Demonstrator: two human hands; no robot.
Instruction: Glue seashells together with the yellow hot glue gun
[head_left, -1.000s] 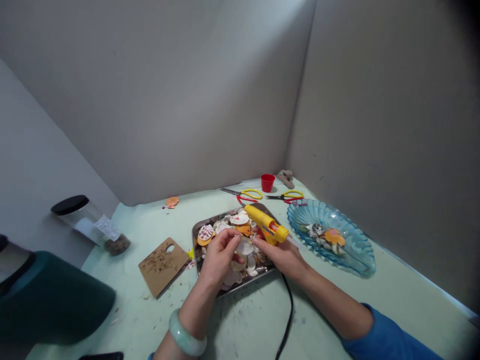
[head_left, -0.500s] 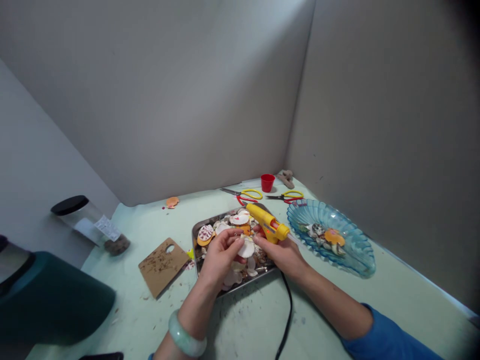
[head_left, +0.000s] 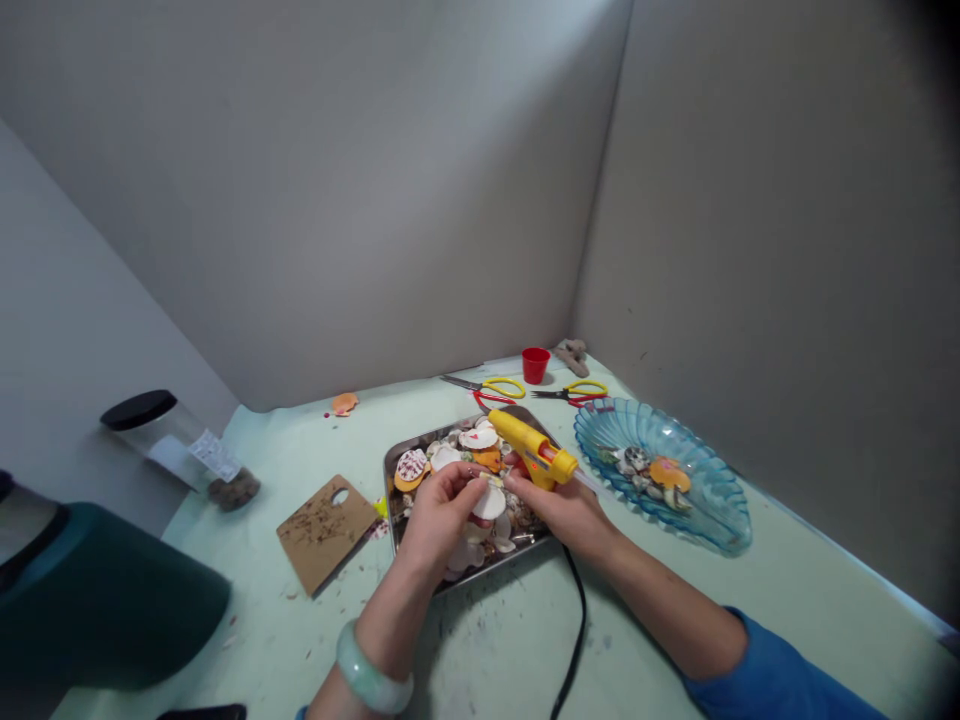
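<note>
Between thumb and fingers, my left hand point(head_left: 445, 505) pinches a white seashell point(head_left: 490, 503) over a metal tray point(head_left: 389, 480) heaped with shells. My right hand point(head_left: 559, 505) is closed round a yellow hot glue gun point(head_left: 532, 447), its handle mostly covered by the palm and a clear glue stick point(head_left: 589, 484) jutting from the back. The right fingertips meet the shell's right edge, where a small pale yellowish piece shows; whether they grip it too is hard to see. In the tray lie a speckled shell point(head_left: 412, 466) and orange and white ones.
Right of the tray stands a blue fluted glass dish point(head_left: 720, 510) with shells in it. Behind are scissors point(head_left: 501, 387), more scissors point(head_left: 581, 392) and a red cup point(head_left: 535, 366). Leftward lie a brown board point(head_left: 327, 533), a clear jar point(head_left: 184, 450) and a dark green tumbler point(head_left: 112, 600). A black cord point(head_left: 579, 620) trails forward.
The white shell has been turned in my fingers, so its broad white face shows more than a second ago. The glue gun shifted only slightly; both arms stay nearly in place.
</note>
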